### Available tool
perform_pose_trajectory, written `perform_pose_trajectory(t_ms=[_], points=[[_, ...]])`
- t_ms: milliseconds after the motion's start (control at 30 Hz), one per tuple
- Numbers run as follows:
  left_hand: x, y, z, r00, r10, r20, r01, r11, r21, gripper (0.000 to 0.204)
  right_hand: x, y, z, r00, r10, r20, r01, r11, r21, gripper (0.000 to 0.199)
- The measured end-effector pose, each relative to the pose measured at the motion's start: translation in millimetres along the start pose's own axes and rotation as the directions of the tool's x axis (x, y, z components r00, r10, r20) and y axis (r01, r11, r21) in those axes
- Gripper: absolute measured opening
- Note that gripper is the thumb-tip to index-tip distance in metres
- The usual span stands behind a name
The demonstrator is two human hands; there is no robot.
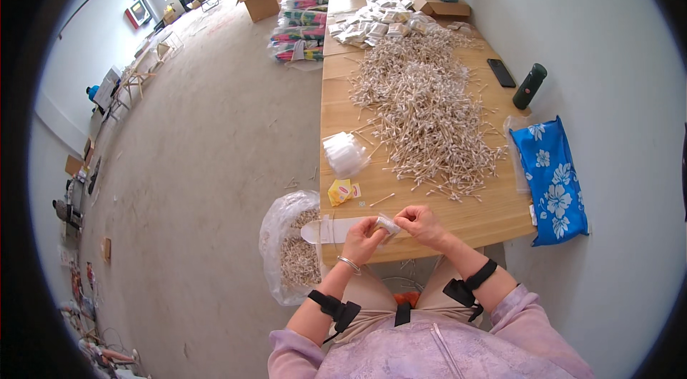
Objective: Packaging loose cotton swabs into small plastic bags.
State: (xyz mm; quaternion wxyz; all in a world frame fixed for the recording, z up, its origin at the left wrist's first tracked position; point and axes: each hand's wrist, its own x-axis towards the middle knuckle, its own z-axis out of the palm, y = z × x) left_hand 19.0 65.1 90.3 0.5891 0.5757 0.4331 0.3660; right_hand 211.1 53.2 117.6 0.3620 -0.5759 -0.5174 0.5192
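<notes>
At the near edge of the wooden table, my left hand (363, 239) pinches a small clear plastic bag (387, 224) with something pale inside, likely cotton swabs. The fingertips of my right hand (424, 226) are closed on the bag's right edge. Under and left of the hands lies a white strip with a rounded end (311, 231). A single cotton swab (382, 200) rests just beyond it. Farther off are yellow paper labels (340, 191) and a stack of clear empty bags (345, 155). A big heap of loose cotton swabs (429, 107) covers the table's middle.
Filled packets (379, 21) are piled at the table's far end, before a cardboard box (429, 1). Along the wall side sit a phone (501, 73), a dark green bottle (529, 86) and a blue flowered pack (551, 182). A plastic sack of swabs (275, 218) stands at left.
</notes>
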Motion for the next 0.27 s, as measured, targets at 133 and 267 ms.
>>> perform_pose_trajectory(t_ms=[133,267], points=[[0,-4,6,0.836,0.417,-0.356,-0.147,0.795,0.588,0.030,3,15,6,0.996,-0.040,-0.078,0.036,0.998,-0.042,0.018],[-5,1,6,0.958,-0.065,-0.281,0.155,0.937,0.313,0.028,3,15,12,0.988,-0.057,-0.147,0.054,0.998,-0.021,0.019]])
